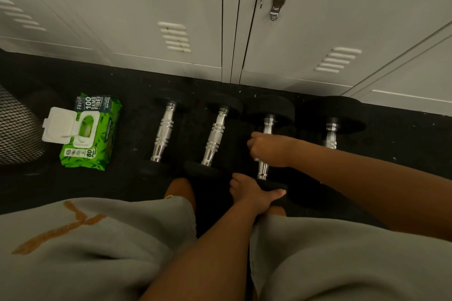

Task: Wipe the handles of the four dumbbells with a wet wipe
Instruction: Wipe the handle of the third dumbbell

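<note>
The right hand point(267, 148) curls its fingers round the third dumbbell's handle point(263, 168); the left hand point(254, 194) grips that dumbbell's near black head point(276, 187), thumb spread wide

Grey lockers point(171, 7), black floor point(122, 178) — dim light
</note>
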The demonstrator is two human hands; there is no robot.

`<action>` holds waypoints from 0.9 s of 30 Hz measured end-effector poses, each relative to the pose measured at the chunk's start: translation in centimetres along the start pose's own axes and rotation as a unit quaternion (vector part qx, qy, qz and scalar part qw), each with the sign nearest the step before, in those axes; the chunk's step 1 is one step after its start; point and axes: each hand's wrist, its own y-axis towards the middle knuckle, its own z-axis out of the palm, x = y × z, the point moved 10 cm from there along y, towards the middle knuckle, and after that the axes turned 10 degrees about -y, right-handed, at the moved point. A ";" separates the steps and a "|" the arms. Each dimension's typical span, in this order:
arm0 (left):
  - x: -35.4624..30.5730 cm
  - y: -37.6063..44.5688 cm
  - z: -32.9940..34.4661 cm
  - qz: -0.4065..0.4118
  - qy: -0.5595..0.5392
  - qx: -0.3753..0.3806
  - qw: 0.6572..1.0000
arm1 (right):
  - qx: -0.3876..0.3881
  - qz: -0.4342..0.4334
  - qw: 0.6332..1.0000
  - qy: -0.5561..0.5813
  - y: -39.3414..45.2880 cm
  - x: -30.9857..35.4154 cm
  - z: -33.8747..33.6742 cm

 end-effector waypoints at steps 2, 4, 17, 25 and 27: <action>0.0 0.0 0.0 0.000 0.002 0.001 1.000 | 0.014 -0.014 1.000 0.012 0.0 0.2 0.4; 0.0 0.0 0.0 0.000 0.001 0.000 1.000 | 0.002 0.016 1.000 0.015 0.2 -1.6 0.3; -0.1 0.0 -0.1 0.002 0.007 -0.003 1.000 | -0.008 0.053 0.998 0.017 -0.1 -1.9 -0.1; -0.2 -0.2 -0.1 0.005 0.004 0.000 1.000 | 0.010 0.136 0.990 0.043 0.1 -4.2 0.1; -0.1 -0.1 -0.1 0.001 0.006 0.004 1.000 | 0.018 0.105 0.994 0.037 0.2 -3.0 0.6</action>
